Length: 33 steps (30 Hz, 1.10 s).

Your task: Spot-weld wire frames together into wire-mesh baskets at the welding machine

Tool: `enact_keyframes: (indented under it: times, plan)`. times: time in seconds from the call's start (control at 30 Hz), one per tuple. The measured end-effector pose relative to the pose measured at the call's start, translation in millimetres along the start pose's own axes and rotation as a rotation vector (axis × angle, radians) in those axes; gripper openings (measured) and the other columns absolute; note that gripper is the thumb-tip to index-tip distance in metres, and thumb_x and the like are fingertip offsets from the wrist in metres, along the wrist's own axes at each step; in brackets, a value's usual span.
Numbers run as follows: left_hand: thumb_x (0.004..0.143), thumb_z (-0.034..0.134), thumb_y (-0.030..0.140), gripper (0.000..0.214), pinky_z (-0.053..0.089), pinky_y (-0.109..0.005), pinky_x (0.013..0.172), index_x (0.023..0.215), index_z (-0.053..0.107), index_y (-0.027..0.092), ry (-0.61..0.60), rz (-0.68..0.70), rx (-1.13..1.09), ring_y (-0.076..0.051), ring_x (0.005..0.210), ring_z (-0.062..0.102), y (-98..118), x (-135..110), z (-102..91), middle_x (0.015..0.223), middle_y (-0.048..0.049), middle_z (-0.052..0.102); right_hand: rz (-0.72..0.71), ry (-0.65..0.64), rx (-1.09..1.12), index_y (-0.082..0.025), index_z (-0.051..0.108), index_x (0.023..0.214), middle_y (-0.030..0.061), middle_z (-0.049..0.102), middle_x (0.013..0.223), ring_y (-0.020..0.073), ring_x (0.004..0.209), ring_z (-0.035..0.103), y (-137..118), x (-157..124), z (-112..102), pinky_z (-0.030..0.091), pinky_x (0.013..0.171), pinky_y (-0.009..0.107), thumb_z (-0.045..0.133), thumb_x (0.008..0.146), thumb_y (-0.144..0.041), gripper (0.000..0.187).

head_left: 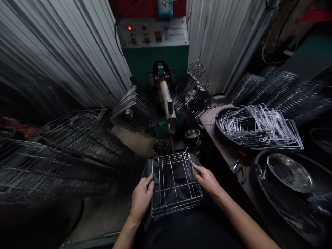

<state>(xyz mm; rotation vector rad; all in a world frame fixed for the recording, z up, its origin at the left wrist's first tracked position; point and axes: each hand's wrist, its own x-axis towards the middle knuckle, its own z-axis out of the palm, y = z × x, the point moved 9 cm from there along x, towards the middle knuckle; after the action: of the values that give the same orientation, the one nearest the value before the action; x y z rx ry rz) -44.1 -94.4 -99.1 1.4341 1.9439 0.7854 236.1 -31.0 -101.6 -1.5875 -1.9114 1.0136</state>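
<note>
A shallow wire basket (pixel 171 189) of thin shiny rods lies over my lap, above dark cloth. On its left side my left hand (pixel 142 196) grips the rim, thumb and fingers closed on the wire. My right hand (pixel 206 178) pinches the opposite side near the far right corner. Just beyond the basket stands a spot welding machine (pixel 155 57), its pale arm (pixel 166 95) reaching toward me and ending above the basket's far edge. Small bowls (pixel 161 147) sit below that arm.
Stacks of wire frames stand at left (pixel 85 138) and beside the machine (pixel 133 110). On the right bench, a black tub (pixel 228 138) holds wire frames (pixel 261 126). Pliers (pixel 242 173) and a metal bowl (pixel 290 173) are nearer. A red light (pixel 129 28) glows on the panel.
</note>
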Motion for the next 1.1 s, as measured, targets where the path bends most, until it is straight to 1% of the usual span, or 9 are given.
enact_keyframes:
  times: [0.17, 0.27, 0.37, 0.43, 0.53, 0.77, 0.9, 1.0, 1.1]
  plan:
    - [0.078, 0.045, 0.051, 0.052, 0.042, -0.034, 0.096, 0.115, 0.061, 0.017, -0.035, -0.005, -0.172, -0.023, 0.109, 0.055, -10.6, -0.6, 5.6, 0.114, -0.0082, 0.062, 0.019, 0.020, 0.247, -0.018, 0.062, 0.117, 0.0079, 0.065, 0.114, 0.0240, 0.107, 0.058, 6.3, 2.2, 2.0, 0.040, 0.097, 0.039, 0.052, 0.076, -0.028, 0.043]
    - [0.077, 0.049, 0.055, 0.065, 0.036, -0.036, 0.102, 0.129, 0.048, 0.017, -0.186, -0.020, -0.233, -0.024, 0.116, 0.050, -15.2, -5.8, 13.6, 0.121, -0.0085, 0.059, 0.100, 0.023, 0.423, -0.016, 0.061, 0.115, 0.0064, 0.069, 0.098, 0.0226, 0.096, 0.061, 8.3, 2.2, 6.8, 0.044, 0.090, 0.037, 0.055, 0.073, -0.029, 0.045]
    - [0.065, 0.067, 0.053, 0.092, 0.035, -0.040, 0.103, 0.141, 0.027, 0.017, -0.343, 0.063, -0.255, -0.026, 0.115, 0.051, -13.7, -14.9, 19.5, 0.120, -0.0093, 0.058, 0.198, 0.042, 0.577, -0.013, 0.054, 0.119, 0.0007, 0.066, 0.068, 0.0188, 0.072, 0.061, 12.8, -2.1, 15.6, 0.047, 0.075, 0.034, 0.051, 0.075, -0.032, 0.048]
    - [0.059, 0.074, 0.048, 0.103, 0.033, -0.041, 0.104, 0.142, 0.021, 0.018, -0.395, 0.105, -0.300, -0.027, 0.117, 0.048, -15.0, -19.7, 21.4, 0.124, -0.0104, 0.054, 0.221, 0.058, 0.630, -0.012, 0.050, 0.120, -0.0017, 0.061, 0.061, 0.0172, 0.065, 0.058, 15.2, -5.2, 20.9, 0.045, 0.071, 0.032, 0.049, 0.077, -0.034, 0.048]
    - [0.060, 0.076, 0.045, 0.102, 0.032, -0.042, 0.105, 0.142, 0.021, 0.021, -0.419, 0.084, -0.404, -0.028, 0.120, 0.046, -21.3, -22.6, 25.4, 0.129, -0.0111, 0.050, 0.187, 0.074, 0.620, -0.014, 0.050, 0.117, -0.0023, 0.059, 0.060, 0.0169, 0.063, 0.057, 16.4, -6.8, 24.4, 0.044, 0.069, 0.031, 0.050, 0.078, -0.036, 0.045]
    - [0.054, 0.081, 0.036, 0.099, 0.031, -0.043, 0.106, 0.139, 0.031, 0.023, -0.352, 0.000, -0.531, -0.030, 0.122, 0.043, -20.8, -26.0, 23.6, 0.132, -0.0106, 0.049, 0.200, 0.088, 0.590, -0.016, 0.061, 0.097, -0.0016, 0.056, 0.060, 0.0159, 0.059, 0.052, 17.5, -8.2, 23.2, 0.041, 0.061, 0.028, 0.053, 0.075, -0.045, 0.037]
    - [0.056, 0.079, 0.037, 0.090, 0.039, -0.039, 0.101, 0.135, 0.039, 0.023, -0.254, -0.068, -0.730, -0.030, 0.123, 0.043, -20.9, -31.9, 21.3, 0.133, -0.0119, 0.048, 0.174, 0.062, 0.596, -0.016, 0.064, 0.081, -0.0010, 0.052, 0.062, 0.0146, 0.061, 0.048, 10.6, -13.8, 23.0, 0.037, 0.061, 0.026, 0.053, 0.076, -0.051, 0.036]
    - [0.063, 0.073, 0.045, 0.075, 0.045, -0.032, 0.092, 0.128, 0.047, 0.021, -0.100, -0.194, -0.958, -0.028, 0.122, 0.045, -36.0, -35.0, 22.5, 0.129, -0.0118, 0.052, 0.157, 0.038, 0.579, -0.017, 0.063, 0.078, -0.0001, 0.054, 0.066, 0.0153, 0.065, 0.048, 8.8, -16.0, 24.5, 0.037, 0.062, 0.026, 0.055, 0.074, -0.052, 0.036]
    - [0.067, 0.069, 0.047, 0.061, 0.050, -0.027, 0.080, 0.119, 0.054, 0.019, 0.018, -0.329, -1.111, -0.023, 0.109, 0.054, -61.9, -41.5, 30.7, 0.117, -0.0111, 0.059, 0.159, -0.012, 0.557, -0.017, 0.062, 0.077, 0.0005, 0.056, 0.068, 0.0159, 0.067, 0.049, 12.1, -15.4, 28.5, 0.037, 0.065, 0.026, 0.056, 0.072, -0.052, 0.036]
